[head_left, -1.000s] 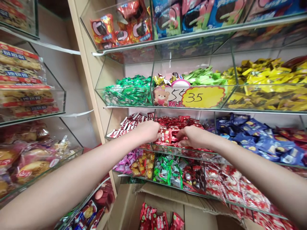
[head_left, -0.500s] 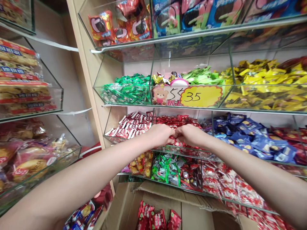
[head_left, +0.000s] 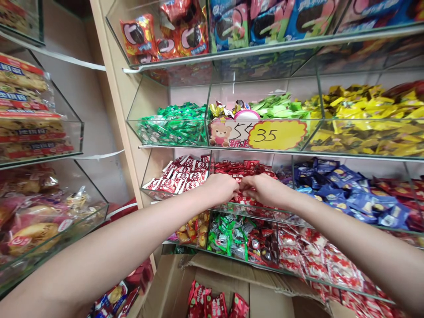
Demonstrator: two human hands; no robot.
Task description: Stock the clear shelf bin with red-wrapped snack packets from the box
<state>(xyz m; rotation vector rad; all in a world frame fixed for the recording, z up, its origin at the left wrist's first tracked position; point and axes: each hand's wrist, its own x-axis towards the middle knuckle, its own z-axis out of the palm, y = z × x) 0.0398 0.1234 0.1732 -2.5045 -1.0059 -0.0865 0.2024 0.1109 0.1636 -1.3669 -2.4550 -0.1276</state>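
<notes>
Both my hands meet over a glass bin of red-wrapped sweets point(head_left: 228, 168) on the middle shelf. My left hand point(head_left: 222, 189) comes in from the left with its fingers curled closed. From the right, my right hand point(head_left: 263, 190) is closed too, its bent fingertips close against those of the left. Whatever lies between the fingers is hidden. Red wrappers show behind and just below the hands. To the left is a bin of red-and-white packets point(head_left: 182, 173), and to the right are dark blue packets point(head_left: 344, 185).
Below stands an open cardboard box point(head_left: 265, 278) with several red packets point(head_left: 216, 305) inside. Green sweets point(head_left: 228, 236) fill a lower bin. Above, a yellow price card point(head_left: 278, 134) hangs on the glass. Packaged cakes point(head_left: 36, 229) sit on the left shelves.
The hands stay over the same bin, fingers still curled. The right fingertips have shifted slightly and show more from underneath. The shelves have slid a little to the left in view.
</notes>
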